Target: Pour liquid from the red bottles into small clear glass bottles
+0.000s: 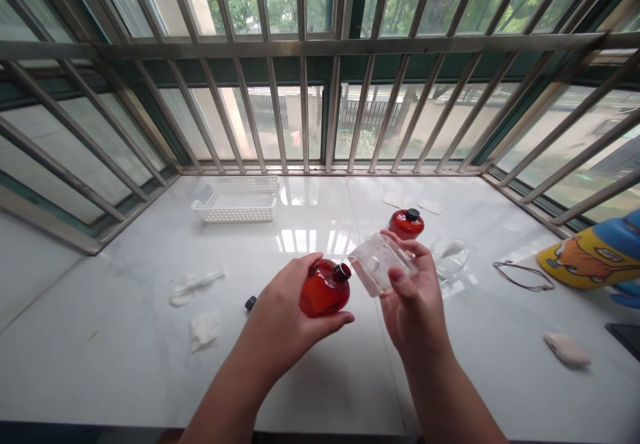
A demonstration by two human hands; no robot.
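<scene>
Red flask-shaped bottle (325, 291) sits tilted, neck upward, in the left hand (285, 317), fingers wrapped firmly round its body. Right hand (413, 297) pinches a clear plastic tray (377, 264) narrowly at its edge. Risk: smooth plastic slipping, falling onto the marble counter (125, 371).

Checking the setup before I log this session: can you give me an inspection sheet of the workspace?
surface: glossy white marble-look sill.
job's things: red bottle with black neck; clear moulded plastic piece; second red bottle, black-capped; small black cap.
clutter: white plastic basket; crumpled white tissue; yellow-and-blue printed package.
hands: left hand grips the red bottle; right hand holds the clear piece.
cables: thin dark loop, wire or cord, cannot tell which.
surroundings: steel window bars, trees outside.
</scene>
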